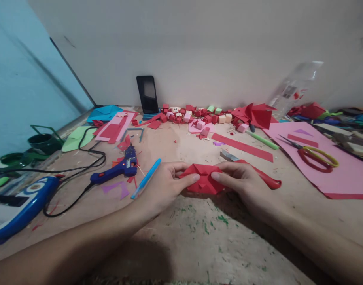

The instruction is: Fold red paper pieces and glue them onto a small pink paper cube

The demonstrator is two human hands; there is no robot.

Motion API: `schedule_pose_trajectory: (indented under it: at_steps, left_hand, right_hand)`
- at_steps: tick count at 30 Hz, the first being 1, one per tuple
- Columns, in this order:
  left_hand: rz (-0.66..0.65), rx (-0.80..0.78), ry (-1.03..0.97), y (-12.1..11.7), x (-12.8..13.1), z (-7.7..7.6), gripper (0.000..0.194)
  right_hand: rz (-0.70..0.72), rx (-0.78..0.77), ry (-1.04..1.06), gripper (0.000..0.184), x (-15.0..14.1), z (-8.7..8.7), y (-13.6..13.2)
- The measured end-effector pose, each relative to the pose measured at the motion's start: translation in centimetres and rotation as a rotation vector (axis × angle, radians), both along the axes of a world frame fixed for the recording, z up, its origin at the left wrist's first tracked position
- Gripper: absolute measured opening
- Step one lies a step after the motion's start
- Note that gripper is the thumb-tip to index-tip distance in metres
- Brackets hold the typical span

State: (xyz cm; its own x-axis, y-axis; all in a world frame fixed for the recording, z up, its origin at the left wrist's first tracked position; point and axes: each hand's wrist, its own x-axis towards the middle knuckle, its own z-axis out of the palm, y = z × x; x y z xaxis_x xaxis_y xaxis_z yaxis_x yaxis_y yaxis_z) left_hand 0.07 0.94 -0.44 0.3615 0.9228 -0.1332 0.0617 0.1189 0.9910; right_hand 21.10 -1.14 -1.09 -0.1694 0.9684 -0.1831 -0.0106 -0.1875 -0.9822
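Note:
A folded piece of red paper (203,183) is held up just above the table, with creases and small flaps across its front. My left hand (172,180) pinches its left side, thumb on the face and fingers behind. On the opposite side, my right hand (241,178) grips it the same way. Beyond my right hand lies a red-handled knife (269,179), partly covered by that hand. A light-blue pen (146,179) rests close to my left wrist. The fingertips behind the paper are hidden.
Left are a blue glue gun (119,170) with its black cord and a blue-white tape dispenser (30,206). Scissors (316,156) lie on pink paper (347,174) at right. At the back, a phone (147,95) leans on the wall beside several small paper cubes (201,125); a plastic bottle (297,89) tilts there.

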Motion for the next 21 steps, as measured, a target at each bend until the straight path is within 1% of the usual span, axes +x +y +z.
schedule_pose_trajectory:
  at_steps: [5,9,12,14,17,21]
  left_hand:
    - [-0.05,0.124,0.016,-0.55,-0.13,0.2,0.019]
    - [-0.094,0.145,-0.044,-0.67,-0.17,0.28,0.021]
    - [-0.062,0.143,-0.025,-0.43,-0.15,0.05,0.018]
    - [-0.028,0.149,-0.004,-0.23,-0.13,-0.12,0.014]
    - [-0.015,0.172,-0.01,0.02,-0.08,-0.2,0.011]
    - [-0.008,0.183,-0.06,0.05,-0.19,-0.16,0.017]
  right_hand:
    - [0.009,0.024,-0.084,0.024,0.03,-0.17,-0.13]
    - [-0.008,0.043,-0.118,0.021,0.03,-0.07,-0.25]
    - [0.008,0.06,-0.106,0.017,-0.15,0.22,-0.27]
    - [0.026,0.069,-0.082,0.021,-0.27,0.39,-0.3]
    - [0.036,0.062,-0.042,0.022,-0.28,0.49,-0.38]
    - [0.011,0.049,0.004,0.021,0.02,0.17,-0.41]
